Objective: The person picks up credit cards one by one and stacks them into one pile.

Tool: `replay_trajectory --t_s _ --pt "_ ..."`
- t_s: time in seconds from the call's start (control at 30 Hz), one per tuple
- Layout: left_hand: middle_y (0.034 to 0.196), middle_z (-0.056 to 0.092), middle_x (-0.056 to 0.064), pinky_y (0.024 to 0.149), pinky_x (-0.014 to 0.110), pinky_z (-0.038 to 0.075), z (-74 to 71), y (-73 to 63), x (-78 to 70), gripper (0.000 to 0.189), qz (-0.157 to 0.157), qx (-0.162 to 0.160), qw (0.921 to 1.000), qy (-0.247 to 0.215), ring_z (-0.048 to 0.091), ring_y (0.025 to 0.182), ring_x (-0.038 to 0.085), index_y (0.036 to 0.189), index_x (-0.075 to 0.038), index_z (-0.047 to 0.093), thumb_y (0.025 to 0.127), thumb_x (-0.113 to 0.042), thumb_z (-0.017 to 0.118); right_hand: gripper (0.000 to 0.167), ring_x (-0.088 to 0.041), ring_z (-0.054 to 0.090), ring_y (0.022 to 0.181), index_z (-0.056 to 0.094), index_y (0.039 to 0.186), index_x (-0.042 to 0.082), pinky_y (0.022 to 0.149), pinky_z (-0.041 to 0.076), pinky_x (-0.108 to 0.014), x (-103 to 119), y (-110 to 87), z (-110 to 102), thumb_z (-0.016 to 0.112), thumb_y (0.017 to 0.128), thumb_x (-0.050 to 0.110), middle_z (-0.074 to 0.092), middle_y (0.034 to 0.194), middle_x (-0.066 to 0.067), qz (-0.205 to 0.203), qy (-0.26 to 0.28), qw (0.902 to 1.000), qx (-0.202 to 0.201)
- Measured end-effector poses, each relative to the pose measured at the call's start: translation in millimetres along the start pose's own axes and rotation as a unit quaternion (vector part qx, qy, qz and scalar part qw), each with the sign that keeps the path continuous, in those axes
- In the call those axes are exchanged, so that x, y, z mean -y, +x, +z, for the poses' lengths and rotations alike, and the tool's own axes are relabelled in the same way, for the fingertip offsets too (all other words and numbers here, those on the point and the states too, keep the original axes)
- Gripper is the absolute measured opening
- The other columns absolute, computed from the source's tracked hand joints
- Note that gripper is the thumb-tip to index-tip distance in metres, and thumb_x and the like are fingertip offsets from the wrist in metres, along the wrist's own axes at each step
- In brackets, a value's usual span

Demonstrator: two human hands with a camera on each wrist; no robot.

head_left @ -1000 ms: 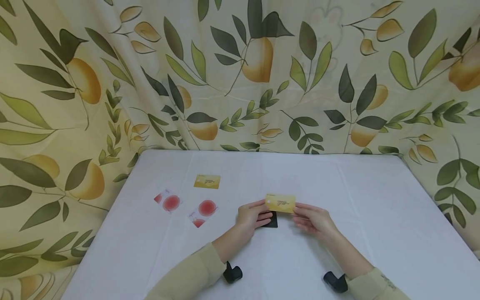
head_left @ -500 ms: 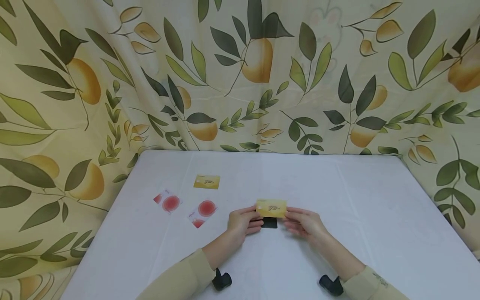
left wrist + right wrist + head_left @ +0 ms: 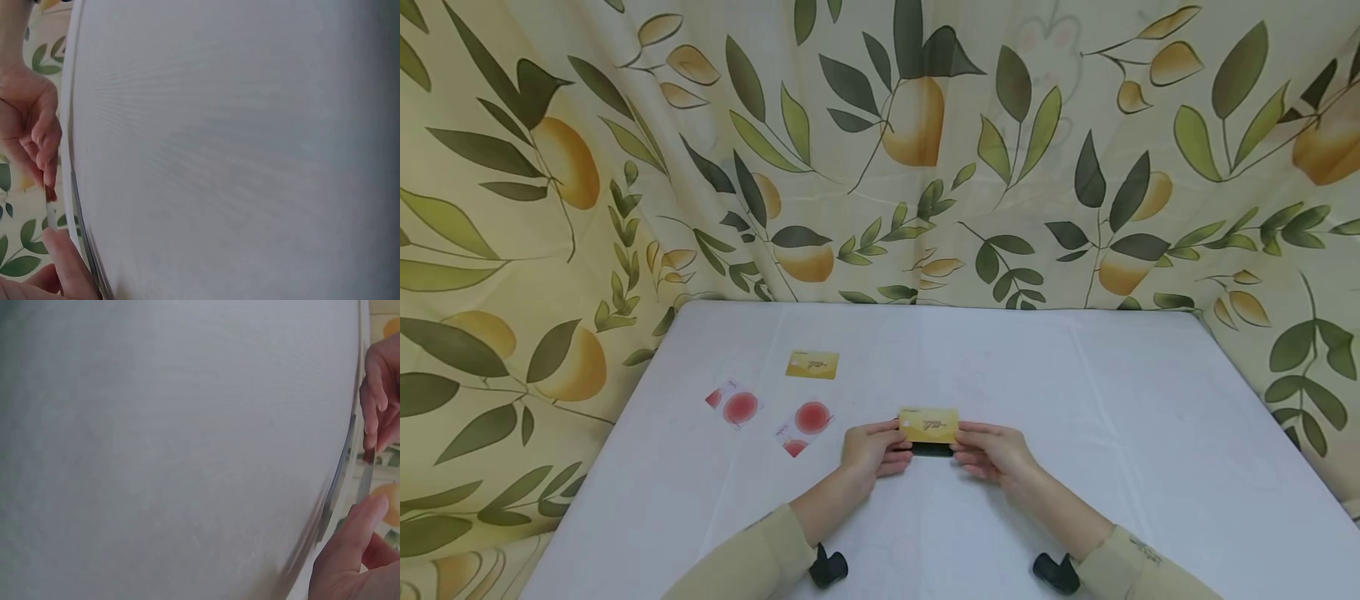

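Note:
Between both hands a yellow card [image 3: 928, 425] with dark script is held level by its short ends. My left hand [image 3: 871, 450] pinches its left end between thumb and fingers, and my right hand [image 3: 998, 454] pinches the right end. Seen edge-on in the right wrist view, the card [image 3: 365, 481] is a thin strip between the two sets of fingertips. Beneath it on the table lies a flat black rectangular piece [image 3: 932, 450], mostly covered by the card in the head view. In the left wrist view the right hand [image 3: 31, 125] faces the left fingertips.
Left of the hands, another yellow card [image 3: 812, 364] lies on the white table [image 3: 1075, 400]. Two white cards with red circles, one farther left [image 3: 734, 405] and one nearer [image 3: 805, 427], lie below it. A leaf-and-fruit patterned curtain [image 3: 880, 208] hangs behind the table.
Both hands have carried the yellow card left and slightly toward the person, so it now sits over the black piece. The cards on the table have stayed put.

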State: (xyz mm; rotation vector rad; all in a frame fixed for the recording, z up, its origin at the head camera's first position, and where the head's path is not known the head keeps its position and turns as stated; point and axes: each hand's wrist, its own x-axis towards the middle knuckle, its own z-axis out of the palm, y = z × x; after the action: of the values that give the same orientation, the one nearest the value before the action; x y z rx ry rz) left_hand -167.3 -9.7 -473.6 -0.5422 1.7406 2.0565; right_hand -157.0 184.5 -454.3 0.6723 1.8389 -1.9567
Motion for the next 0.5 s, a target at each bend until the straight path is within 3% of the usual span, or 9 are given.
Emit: replay_trajectory --t_s 0.5 --pt "0.070 0.068 0.008 0.051 0.024 0.055 -5.0 -1.3 2.7 0.025 0.006 -0.013 0.9994 0.032 0.066 0.057 0.014 0.108 0.000 0.063 0.084 -0.005 0.062 0.038 -0.012 0.065 0.059 0.054 0.119 -0.004 0.053 0.055 -0.023 -3.8 1.0 9.3 0.062 0.085 0.008 0.068 0.074 -0.006 -0.001 -0.033 0.9993 -0.015"
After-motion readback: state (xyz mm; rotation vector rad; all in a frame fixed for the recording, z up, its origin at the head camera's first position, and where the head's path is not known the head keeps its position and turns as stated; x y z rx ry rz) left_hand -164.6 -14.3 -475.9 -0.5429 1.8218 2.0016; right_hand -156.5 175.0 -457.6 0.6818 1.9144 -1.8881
